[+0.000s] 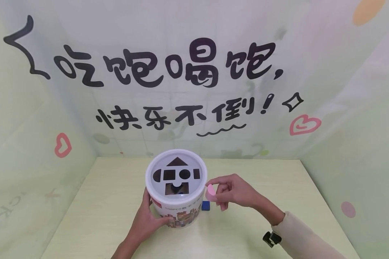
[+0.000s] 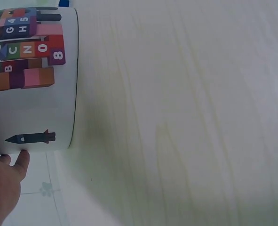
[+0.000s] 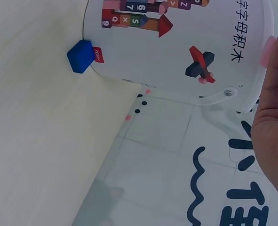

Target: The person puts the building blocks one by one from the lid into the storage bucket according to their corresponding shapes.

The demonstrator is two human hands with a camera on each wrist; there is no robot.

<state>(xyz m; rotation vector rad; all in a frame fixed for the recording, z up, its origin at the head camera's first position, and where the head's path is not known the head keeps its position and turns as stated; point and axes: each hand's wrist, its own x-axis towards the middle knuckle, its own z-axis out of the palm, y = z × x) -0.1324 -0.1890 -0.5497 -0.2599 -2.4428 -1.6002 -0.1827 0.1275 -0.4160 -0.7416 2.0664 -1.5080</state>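
Note:
A white round block bucket stands on the table, its lid cut with a triangle, a half circle, a circle, rectangles and an arch-like slot. My left hand holds the bucket's near left side, thumb across the front and fingers mostly hidden behind the wall. Right of the rim, my right hand pinches a pink block with a rounded edge between thumb and forefinger. In the right wrist view the pink block is partly covered by the fingers.
A blue block lies on the table close to the bucket's right side. The pale wooden tabletop is bounded by printed walls at the back, left and right. Black lettering covers the back wall.

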